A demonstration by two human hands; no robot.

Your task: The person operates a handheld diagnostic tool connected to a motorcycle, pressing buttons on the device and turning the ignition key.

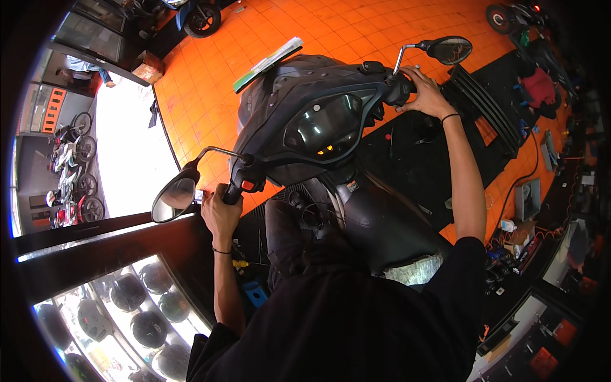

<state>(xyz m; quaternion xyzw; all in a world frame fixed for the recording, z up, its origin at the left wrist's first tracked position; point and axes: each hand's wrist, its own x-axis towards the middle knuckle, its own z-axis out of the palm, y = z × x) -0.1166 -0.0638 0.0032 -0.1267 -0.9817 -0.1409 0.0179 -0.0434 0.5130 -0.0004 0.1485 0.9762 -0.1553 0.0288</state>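
A dark scooter stands in front of me, its handlebar cover [267, 137] running from lower left to upper right. My left hand [221, 215] is wrapped round the left handlebar grip [233, 193], just below a red switch [247, 185]. At the other end, my right hand [426, 94] closes round the right handlebar end beside the switch housing [398, 90], thumb on the near side and fingers over the far side; the grip is mostly hidden under it. Between the hands, the dash display [324, 126] shows amber lights. A mirror rises from each side, the left mirror [175, 197] and right mirror [449, 49].
A green-and-white booklet [267, 65] rests on the scooter's front. The black seat [388, 216] has a torn patch [417, 270]. Helmets fill a lit case [114, 318] at lower left. A black slatted rack [487, 108] and a crouching person in red [540, 88] are at right.
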